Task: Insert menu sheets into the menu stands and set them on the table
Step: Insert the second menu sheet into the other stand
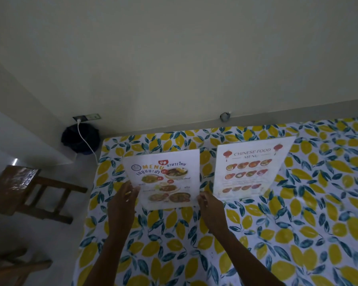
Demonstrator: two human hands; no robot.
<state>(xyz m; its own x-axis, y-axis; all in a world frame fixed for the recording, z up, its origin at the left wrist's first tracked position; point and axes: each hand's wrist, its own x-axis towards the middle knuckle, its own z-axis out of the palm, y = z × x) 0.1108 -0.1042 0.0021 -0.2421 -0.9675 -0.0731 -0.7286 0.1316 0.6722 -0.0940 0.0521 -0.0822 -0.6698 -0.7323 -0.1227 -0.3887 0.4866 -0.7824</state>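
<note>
A Thai food menu sheet in its clear stand (165, 178) is upright on the table, left of centre. My left hand (125, 200) grips its lower left edge and my right hand (210, 206) pinches its lower right corner. To the right, a second stand with a Chinese food menu sheet (249, 169) stands upright on the table (277, 234), apart from both hands.
The table wears a cloth printed with yellow lemons and teal leaves. A wooden chair (29, 193) stands off its left edge, another wooden piece (10, 267) at the lower left. A dark bag (80, 138) and a white cable (87, 143) lie by the wall.
</note>
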